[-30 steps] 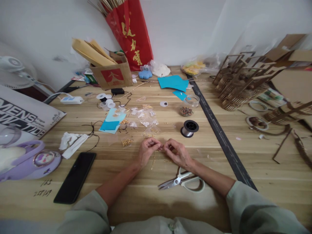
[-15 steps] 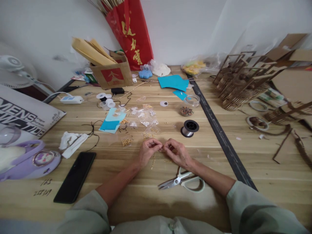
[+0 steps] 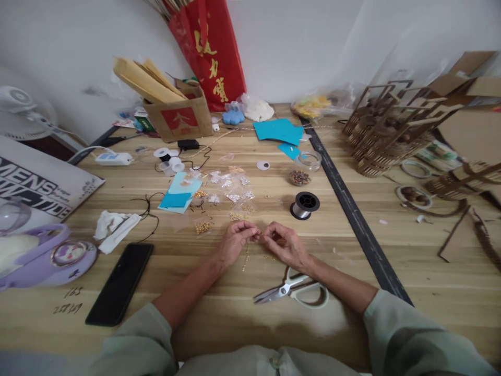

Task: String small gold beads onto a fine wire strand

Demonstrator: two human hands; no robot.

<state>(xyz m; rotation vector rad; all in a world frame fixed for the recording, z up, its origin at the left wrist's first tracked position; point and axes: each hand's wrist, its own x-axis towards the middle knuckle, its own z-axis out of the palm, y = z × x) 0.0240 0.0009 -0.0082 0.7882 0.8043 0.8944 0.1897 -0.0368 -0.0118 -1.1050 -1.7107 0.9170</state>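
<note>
- Scissors point(image 3: 287, 286): smooth, shiny metal blades point(image 3: 270, 296); pale plastic-looking handles point(image 3: 289, 275).
- Beyond the scissors' tips: shiny gold metallic chain point(image 3: 246, 258).
- Beyond the scissors' handles: glossy black plastic-looking spool point(image 3: 306, 200).
- Under the scissors: wood-grained tabletop point(image 3: 340, 230).

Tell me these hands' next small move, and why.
Perhaps tilt the left hand slightly upward for a clearer look: its pinched fingertips nearly meet those of the right hand, what lies between them barely shows, and the top of the gold chain is lost beneath the left.

The single camera looks from the person's head, forward and down, fairly near the table point(image 3: 344, 235), the wall point(image 3: 289, 47) beyond.
</note>
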